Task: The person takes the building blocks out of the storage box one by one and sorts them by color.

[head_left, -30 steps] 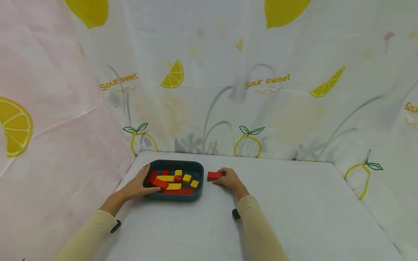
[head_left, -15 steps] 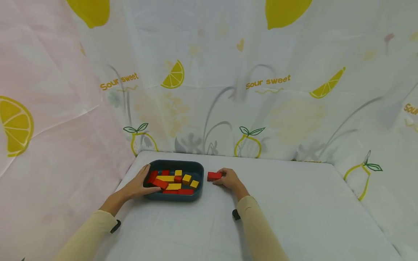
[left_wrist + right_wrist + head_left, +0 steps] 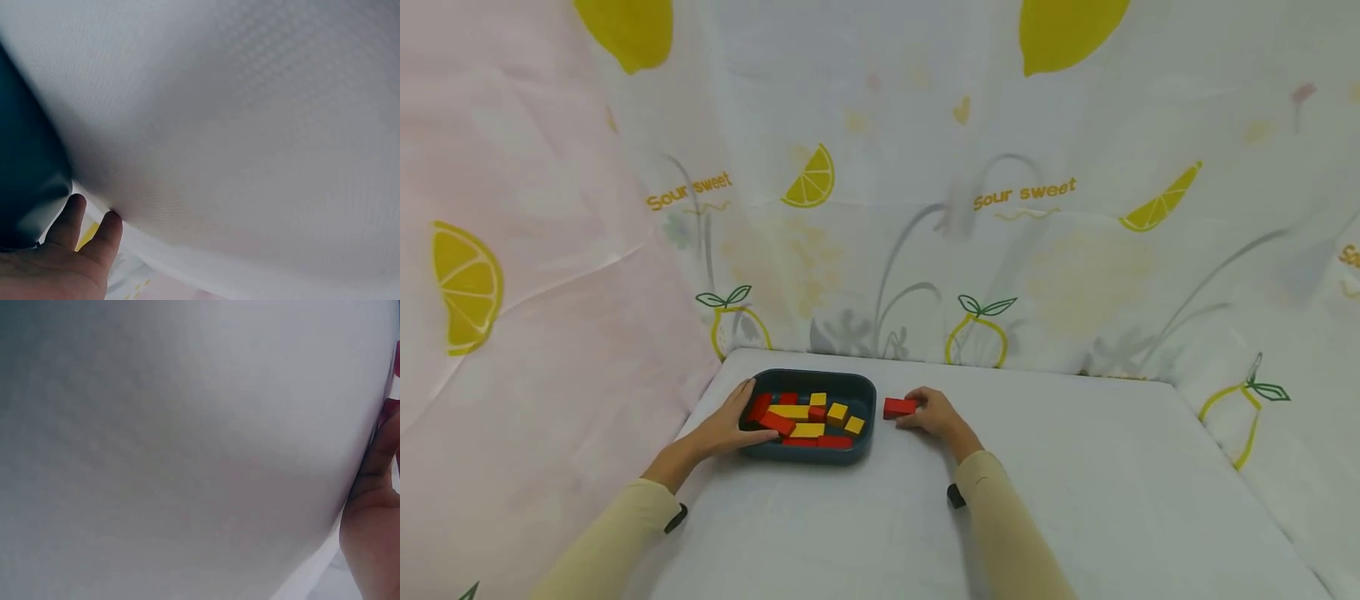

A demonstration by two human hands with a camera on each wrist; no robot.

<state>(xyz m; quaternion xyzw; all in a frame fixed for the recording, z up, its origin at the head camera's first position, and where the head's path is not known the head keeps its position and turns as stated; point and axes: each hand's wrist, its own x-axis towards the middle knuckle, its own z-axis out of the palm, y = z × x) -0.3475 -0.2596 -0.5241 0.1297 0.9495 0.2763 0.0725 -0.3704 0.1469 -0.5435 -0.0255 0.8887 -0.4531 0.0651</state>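
In the head view, a dark blue-green tray (image 3: 872, 417) holds several red and yellow blocks. My left hand (image 3: 722, 427) lies along the tray's left end, its fingers at the back left corner and its thumb stretched across the front rim. The left wrist view shows two fairly straight fingers (image 3: 103, 240) at the outside of the tray (image 3: 28, 156). To the right of the tray, my right hand (image 3: 936, 417) pinches a red rectangular block (image 3: 898, 407) between thumb and fingers, low at the table and apart from the tray. In the right wrist view only part of this hand (image 3: 375, 506) shows.
A white cloth covers the table (image 3: 1112, 492). Its back edge meets a white curtain (image 3: 880, 275) printed with lemons, and a pinkish cloth wall (image 3: 565, 358) rises at the left. Inside the tray, yellow cubes (image 3: 837, 414) lie at the right and red blocks (image 3: 777, 423) at the left.
The head view has shifted slightly, so everything appears a little further right. Relative to the table, the hands, the tray and the red block look unmoved.
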